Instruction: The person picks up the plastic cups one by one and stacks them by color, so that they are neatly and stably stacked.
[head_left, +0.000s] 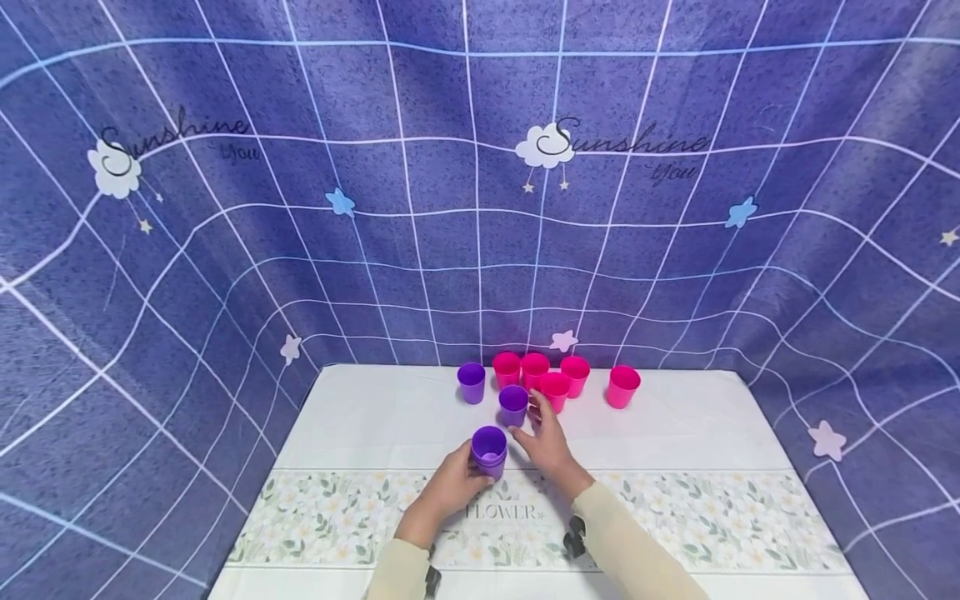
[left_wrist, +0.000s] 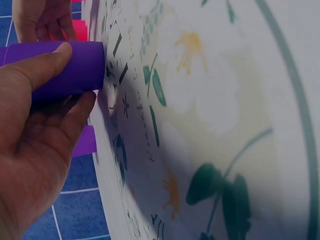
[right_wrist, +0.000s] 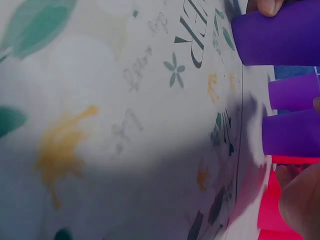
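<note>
My left hand [head_left: 453,481] grips a stack of nested purple cups [head_left: 489,448] near the front of the white area. In the left wrist view its thumb lies along the stack [left_wrist: 75,65], with fingers on the other side. My right hand [head_left: 550,443] is at a single purple cup [head_left: 513,406], thumb in front and fingers by its right side. The right wrist view shows a gap between the fingers and this cup [right_wrist: 292,134]; whether the thumb touches it is unclear. Another purple cup [head_left: 472,383] stands behind, to the left.
Several pink cups [head_left: 555,392] stand close together behind the right hand. A separate pink cup [head_left: 623,387] is farther right. The white tablecloth [head_left: 375,425] has a floral band across it. A blue gridded curtain [head_left: 450,208] encloses the back and sides.
</note>
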